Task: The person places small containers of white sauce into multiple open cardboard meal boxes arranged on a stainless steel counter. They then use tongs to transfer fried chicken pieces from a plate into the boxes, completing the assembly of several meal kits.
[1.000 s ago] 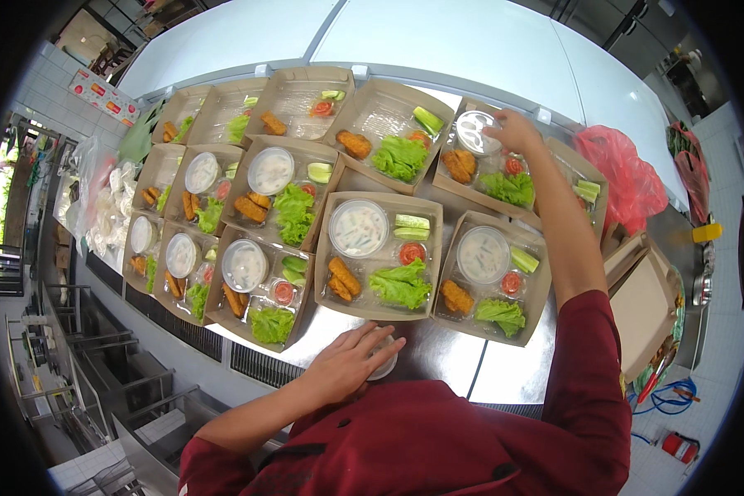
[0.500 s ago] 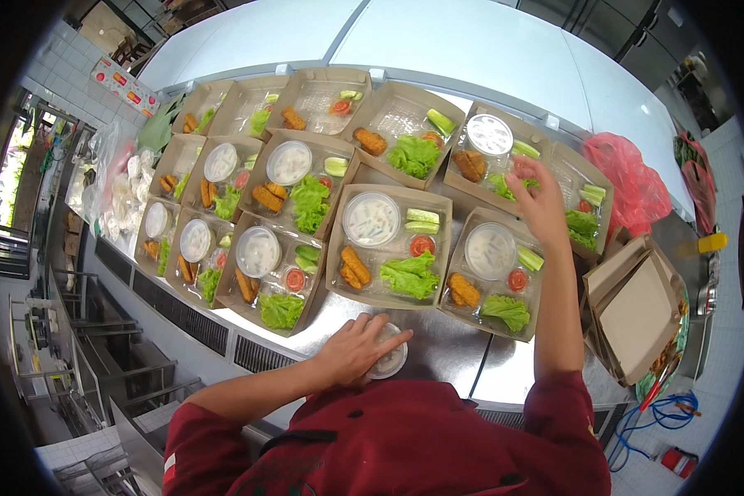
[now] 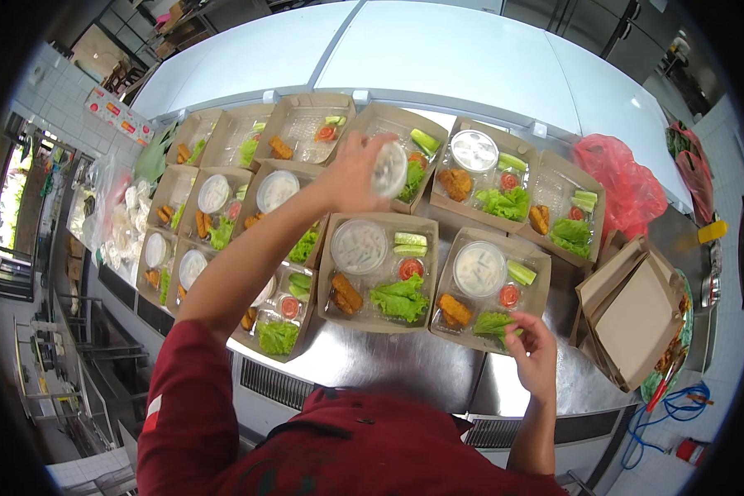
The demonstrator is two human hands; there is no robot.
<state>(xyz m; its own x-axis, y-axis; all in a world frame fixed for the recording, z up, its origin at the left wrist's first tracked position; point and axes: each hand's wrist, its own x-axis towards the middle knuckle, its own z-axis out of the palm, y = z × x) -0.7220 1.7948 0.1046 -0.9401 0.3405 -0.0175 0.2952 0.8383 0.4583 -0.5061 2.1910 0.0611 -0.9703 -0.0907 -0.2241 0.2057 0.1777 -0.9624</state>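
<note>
My left hand is closed round a clear lidded plastic cup with pale contents, held over the back middle cardboard box. That box has cucumber and lettuce in it; the hand and cup hide the rest. At the front right box, my right hand pinches the edge of a green lettuce leaf. In the same box are a lidded cup, a breaded fried piece, cucumber and a small red sauce cup.
Several more filled open boxes stand in rows to the left, partly behind my left arm. Stacked cardboard boxes lie at the right near a red plastic bag. A white raised surface runs along the back of the steel counter.
My left hand has lifted the cup from the counter's front edge to the back middle box. My right hand has come down from the back right box to the front right box's lettuce.
</note>
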